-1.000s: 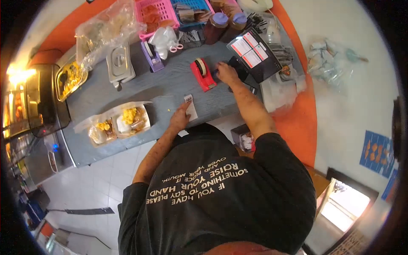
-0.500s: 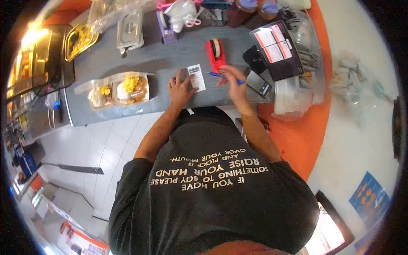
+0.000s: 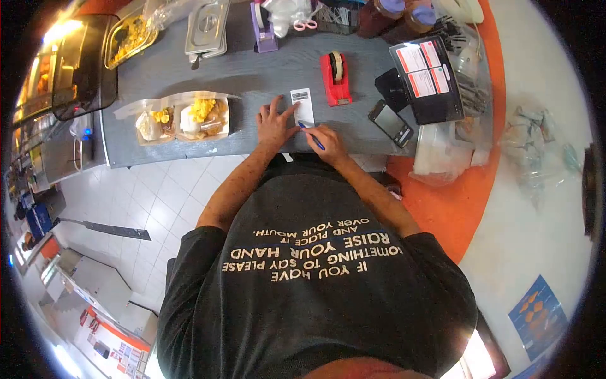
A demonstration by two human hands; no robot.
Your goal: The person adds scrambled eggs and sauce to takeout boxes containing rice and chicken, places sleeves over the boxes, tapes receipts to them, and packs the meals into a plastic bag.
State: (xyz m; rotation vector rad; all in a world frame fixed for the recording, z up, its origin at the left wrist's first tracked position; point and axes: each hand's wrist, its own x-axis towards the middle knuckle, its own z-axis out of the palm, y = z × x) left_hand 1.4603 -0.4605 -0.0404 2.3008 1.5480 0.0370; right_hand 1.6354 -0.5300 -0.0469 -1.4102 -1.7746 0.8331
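On the grey counter lies a small printed paper slip. My left hand rests with fingers spread, its fingertips on the left edge of the slip. A blue pen is gripped in my right hand, its tip at the lower part of the slip. Just right of the slip stands a red tape dispenser. A phone lies farther right. To the left sits an open box of food with yellow pieces on top.
A tablet on a stand is at the right, with plastic bags below it. Lidded bottles, a purple dispenser and a metal lid line the back. A metal tray of food is at the back left.
My right hand has gone from beside the tape dispenser to the slip, now with the blue pen. My left hand has spread its fingers beside the slip. The camera view has shifted.
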